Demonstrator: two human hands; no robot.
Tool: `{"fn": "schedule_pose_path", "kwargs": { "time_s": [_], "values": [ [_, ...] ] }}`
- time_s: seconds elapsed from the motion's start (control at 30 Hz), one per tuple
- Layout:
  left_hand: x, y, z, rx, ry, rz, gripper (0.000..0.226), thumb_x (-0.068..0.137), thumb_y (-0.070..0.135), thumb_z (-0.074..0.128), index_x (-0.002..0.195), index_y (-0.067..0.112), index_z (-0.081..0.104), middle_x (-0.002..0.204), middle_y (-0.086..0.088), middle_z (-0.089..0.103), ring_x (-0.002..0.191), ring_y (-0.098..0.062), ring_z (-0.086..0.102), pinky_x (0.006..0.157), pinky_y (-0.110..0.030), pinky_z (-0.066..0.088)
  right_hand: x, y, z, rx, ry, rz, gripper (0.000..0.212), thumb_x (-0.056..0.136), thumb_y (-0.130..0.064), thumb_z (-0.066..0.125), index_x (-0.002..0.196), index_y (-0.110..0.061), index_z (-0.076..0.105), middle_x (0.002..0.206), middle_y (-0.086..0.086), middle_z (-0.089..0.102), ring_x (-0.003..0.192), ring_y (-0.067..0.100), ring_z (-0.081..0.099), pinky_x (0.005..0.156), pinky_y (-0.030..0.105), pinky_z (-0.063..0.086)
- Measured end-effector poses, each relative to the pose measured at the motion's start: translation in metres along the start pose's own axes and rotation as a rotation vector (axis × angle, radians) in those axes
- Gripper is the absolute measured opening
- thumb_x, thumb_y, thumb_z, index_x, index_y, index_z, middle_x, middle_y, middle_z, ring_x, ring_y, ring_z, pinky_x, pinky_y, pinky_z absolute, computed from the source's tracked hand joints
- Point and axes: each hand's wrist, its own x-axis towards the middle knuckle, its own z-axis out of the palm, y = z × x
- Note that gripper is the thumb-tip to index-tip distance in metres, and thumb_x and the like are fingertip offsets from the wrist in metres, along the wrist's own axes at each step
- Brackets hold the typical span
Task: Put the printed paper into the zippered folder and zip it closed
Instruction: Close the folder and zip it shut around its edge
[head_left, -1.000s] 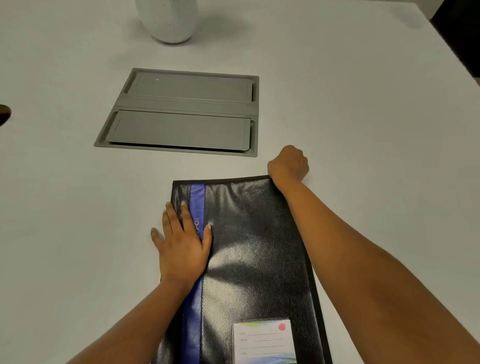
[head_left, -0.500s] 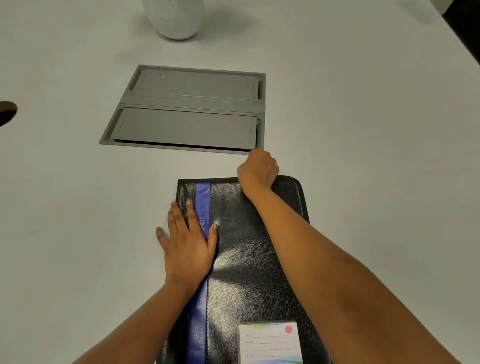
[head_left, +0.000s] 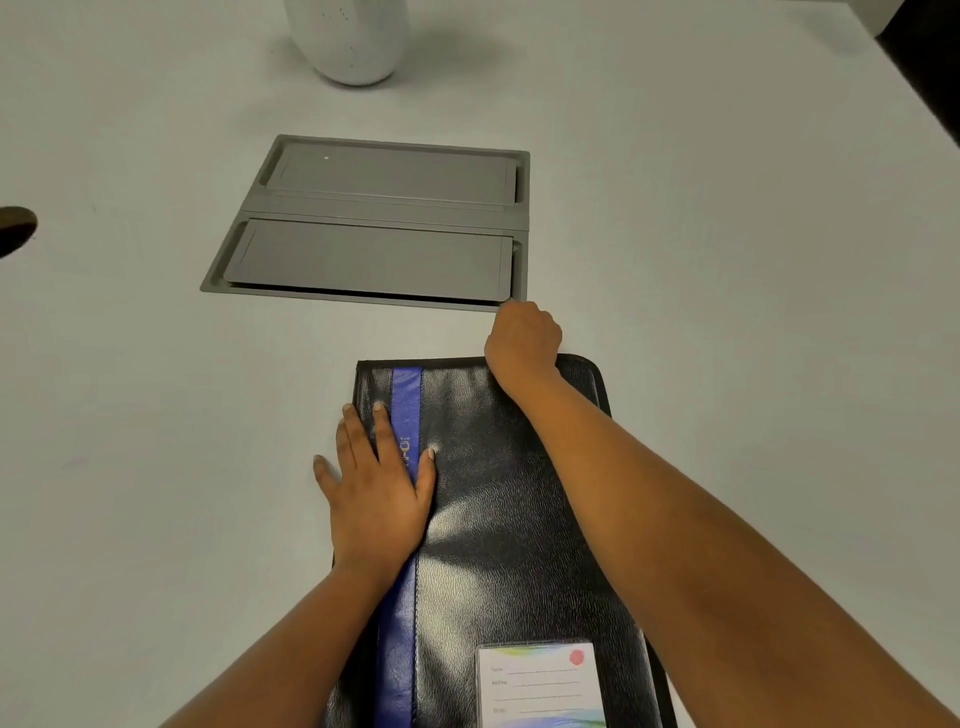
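A black zippered folder (head_left: 509, 519) with a blue stripe (head_left: 406, 410) lies closed on the white table (head_left: 753, 312), in front of me. My left hand (head_left: 376, 483) presses flat on its left part, fingers spread across the stripe. My right hand (head_left: 522, 338) is curled into a fist at the folder's far edge, right of the middle, where the zipper runs; the pull itself is hidden under the fingers. The far right corner of the folder looks zipped. No printed paper shows. A white name card (head_left: 540, 680) sits in a pocket near the folder's front.
A grey recessed hatch (head_left: 374, 223) with two lids lies in the table just beyond the folder. A white rounded vase (head_left: 348, 36) stands at the back. A dark object (head_left: 15, 228) pokes in at the left edge. The table's far right edge (head_left: 914, 67) borders a dark gap.
My right fist slid left along the folder's far edge, from the right corner to right of the middle, and the corner behind it now looks closed. The left hand stayed flat.
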Motion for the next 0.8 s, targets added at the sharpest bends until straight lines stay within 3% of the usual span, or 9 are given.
{"fn": "schedule_pose_path", "kwargs": {
  "time_s": [0.1, 0.23, 0.33, 0.47, 0.5, 0.63, 0.8],
  "values": [
    [-0.001, -0.001, 0.001, -0.015, 0.010, 0.002, 0.073, 0.088, 0.052, 0.021, 0.139, 0.002, 0.036, 0.140, -0.030, 0.038, 0.126, -0.042, 0.044, 0.098, -0.061, 0.036, 0.003, -0.001, -0.003, -0.072, -0.034, -0.025, 0.027, 0.089, 0.007, 0.044, 0.070, -0.011, 0.050, 0.110, 0.010, 0.064, 0.103, 0.023, 0.060, 0.052, 0.020, 0.025],
    [0.000, -0.002, 0.002, -0.035, 0.023, 0.007, 0.074, 0.088, 0.053, 0.020, 0.140, 0.003, 0.035, 0.142, -0.029, 0.036, 0.129, -0.041, 0.041, 0.102, -0.058, 0.033, 0.003, -0.003, 0.000, -0.097, -0.001, -0.024, 0.025, 0.091, 0.007, 0.042, 0.101, -0.004, 0.061, 0.112, 0.009, 0.064, 0.103, 0.022, 0.060, 0.069, 0.025, 0.031],
    [-0.001, -0.001, 0.002, -0.031, 0.024, 0.011, 0.073, 0.088, 0.053, 0.020, 0.140, 0.003, 0.035, 0.143, -0.029, 0.036, 0.129, -0.041, 0.040, 0.103, -0.058, 0.033, 0.002, -0.002, 0.002, -0.094, 0.033, -0.010, 0.024, 0.091, 0.006, 0.042, 0.103, -0.004, 0.061, 0.110, 0.009, 0.064, 0.101, 0.022, 0.060, 0.068, 0.025, 0.032],
    [-0.001, -0.001, 0.002, -0.024, 0.023, 0.008, 0.074, 0.088, 0.053, 0.021, 0.140, 0.002, 0.035, 0.143, -0.029, 0.035, 0.129, -0.042, 0.040, 0.102, -0.058, 0.033, 0.003, -0.006, 0.003, -0.054, 0.010, 0.020, 0.022, 0.091, 0.006, 0.042, 0.088, -0.004, 0.061, 0.110, 0.010, 0.065, 0.101, 0.023, 0.061, 0.051, 0.020, 0.025],
    [-0.001, -0.001, 0.002, -0.023, 0.021, 0.008, 0.073, 0.088, 0.052, 0.021, 0.140, 0.002, 0.035, 0.142, -0.029, 0.036, 0.129, -0.042, 0.041, 0.102, -0.058, 0.034, 0.003, -0.008, 0.004, -0.045, 0.007, 0.028, 0.022, 0.091, 0.006, 0.042, 0.085, -0.005, 0.060, 0.110, 0.010, 0.065, 0.101, 0.023, 0.061, 0.052, 0.021, 0.028],
    [0.000, -0.001, 0.003, -0.026, 0.015, 0.006, 0.073, 0.088, 0.052, 0.022, 0.139, 0.002, 0.036, 0.142, -0.029, 0.037, 0.128, -0.042, 0.042, 0.102, -0.058, 0.034, 0.005, -0.016, 0.007, 0.021, 0.015, 0.093, 0.024, 0.092, 0.002, 0.045, 0.106, -0.005, 0.062, 0.111, 0.009, 0.066, 0.101, 0.022, 0.062, 0.070, 0.027, 0.040],
    [0.001, -0.002, 0.003, -0.035, 0.010, 0.007, 0.074, 0.088, 0.053, 0.019, 0.141, 0.003, 0.034, 0.144, -0.028, 0.034, 0.131, -0.040, 0.039, 0.104, -0.057, 0.031, 0.006, -0.022, 0.007, 0.110, -0.011, 0.156, 0.017, 0.091, 0.001, 0.048, 0.096, -0.006, 0.063, 0.111, 0.010, 0.066, 0.102, 0.023, 0.062, 0.074, 0.026, 0.044]
  ]
}}
